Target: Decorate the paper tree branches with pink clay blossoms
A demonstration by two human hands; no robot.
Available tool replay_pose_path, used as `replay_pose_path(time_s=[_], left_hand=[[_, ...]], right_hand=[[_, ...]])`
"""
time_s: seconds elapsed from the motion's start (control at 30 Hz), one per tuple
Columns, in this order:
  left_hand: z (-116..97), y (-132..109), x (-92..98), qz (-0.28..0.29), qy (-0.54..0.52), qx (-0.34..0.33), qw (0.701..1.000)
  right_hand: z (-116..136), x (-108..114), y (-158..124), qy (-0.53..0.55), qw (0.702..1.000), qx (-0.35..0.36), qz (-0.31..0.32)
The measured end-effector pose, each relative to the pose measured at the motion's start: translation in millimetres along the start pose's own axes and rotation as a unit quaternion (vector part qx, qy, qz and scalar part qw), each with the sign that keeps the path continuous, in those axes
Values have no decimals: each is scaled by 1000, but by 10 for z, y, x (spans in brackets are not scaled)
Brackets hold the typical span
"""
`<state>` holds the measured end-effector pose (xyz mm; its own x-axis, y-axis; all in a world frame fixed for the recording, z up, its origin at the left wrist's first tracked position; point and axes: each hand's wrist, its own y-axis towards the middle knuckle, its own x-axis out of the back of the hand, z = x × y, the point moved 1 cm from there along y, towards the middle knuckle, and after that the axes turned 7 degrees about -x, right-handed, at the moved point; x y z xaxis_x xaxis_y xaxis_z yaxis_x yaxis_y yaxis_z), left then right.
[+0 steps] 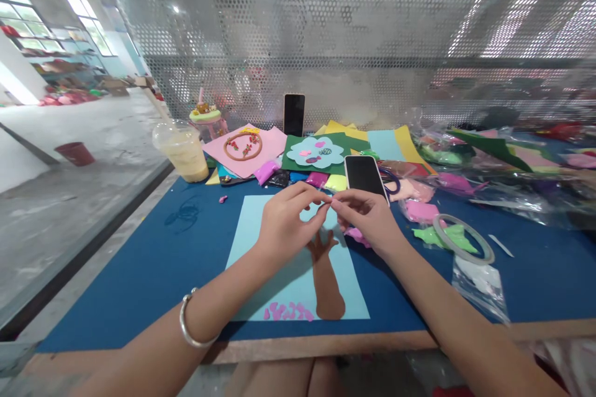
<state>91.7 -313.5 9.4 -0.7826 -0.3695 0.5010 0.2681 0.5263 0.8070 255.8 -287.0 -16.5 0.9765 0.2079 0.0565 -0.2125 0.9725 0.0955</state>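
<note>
A workshop hall surrounds the hands [286, 217], a perforated metal screen [223, 18] rising beyond them. To their left lie bare concrete floor [105, 149], loaded shelves [65, 67] and paned windows [23, 9].

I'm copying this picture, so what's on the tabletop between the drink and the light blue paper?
A small pink lump lies on the dark blue tabletop between the drink and the paper, in the head view.
</note>
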Motion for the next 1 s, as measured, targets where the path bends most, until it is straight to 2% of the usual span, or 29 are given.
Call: replay_pose_path(time_s=[0.23, 0.33, 0.47, 0.53, 0.63, 0.7, 0.8, 1.0], left_hand=[[-7, 5, -5, 32, 16, 2, 999], [-7, 25, 8, 56, 6, 34, 998], [17, 65, 52, 51, -16, 93, 994], [29, 67, 54, 92, -9, 98, 991], [25, 25, 5, 238, 56, 41, 969], [8, -19, -38, 308, 113, -10, 945], [-25, -60, -79, 333, 156, -40, 929], [-66, -49, -116, 378, 176, -11, 909]], right_hand=[[-17, -6, 5, -13, 1000, 0, 5], [-18, -2, 7, -12, 1000, 0, -1], [-8, 26, 18, 1, 999, 0, -39], [1, 43, 26, 14, 998, 6, -62], [6, 59, 38, 25, 996, 6, -82], [3, 63, 43, 25, 996, 5, -86], [-2, 64, 46, 24, 996, 7, -82], [10, 52, 42, 32, 997, 10, -75]])
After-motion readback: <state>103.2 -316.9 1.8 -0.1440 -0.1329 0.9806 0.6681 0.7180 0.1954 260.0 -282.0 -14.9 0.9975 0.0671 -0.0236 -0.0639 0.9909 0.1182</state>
